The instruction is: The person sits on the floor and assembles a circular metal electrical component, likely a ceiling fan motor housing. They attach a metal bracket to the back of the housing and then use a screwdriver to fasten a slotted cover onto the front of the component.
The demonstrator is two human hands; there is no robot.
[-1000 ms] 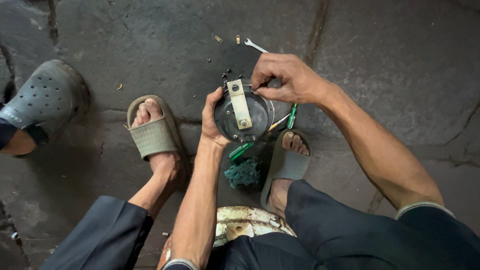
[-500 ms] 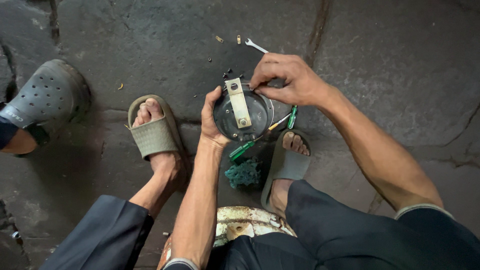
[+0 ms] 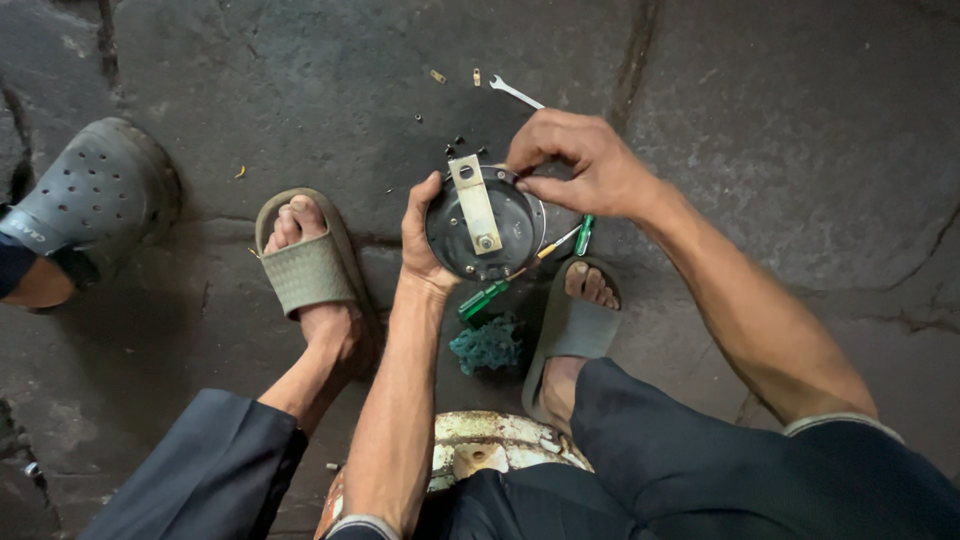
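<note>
Left hand point(image 3: 425, 235) clamped on the left rim of a round dark metal housing point(image 3: 505, 215), thumb over the edge, fingers hidden behind it. Right hand point(image 3: 580, 160) pinched together at the housing's upper right rim, fingertips point(image 3: 527, 183) touching the metal; whether anything small sits between them cannot be told. Housing held above the stone floor point(image 3: 780, 130), between the two feet, open face turned up at the camera, a pale brass-coloured strap point(image 3: 474, 203) lying across it from top to lower middle, with a hole near its upper end and a fastener at its lower end. Beneath and around: dark grey cracked slabs; a grey perforated clog point(image 3: 85, 200) on another person's foot at far left, well apart from the work; a tan slide sandal point(image 3: 310, 268) on the left foot, another sandal point(image 3: 570, 330) under the right foot; a rusty white round object point(image 3: 490, 450), partly hidden between the knees. Just below the housing, a teal tangle of scrubbing mesh point(image 3: 487, 345) on the floor. Two green-handled screwdrivers: one point(image 3: 485, 297) under the housing's lower edge, one point(image 3: 582, 235) just beside the right wrist. Further up, a small open-ended spanner point(image 3: 515, 92), then a scatter of tiny dark screws point(image 3: 460, 143) near the housing's top.
</note>
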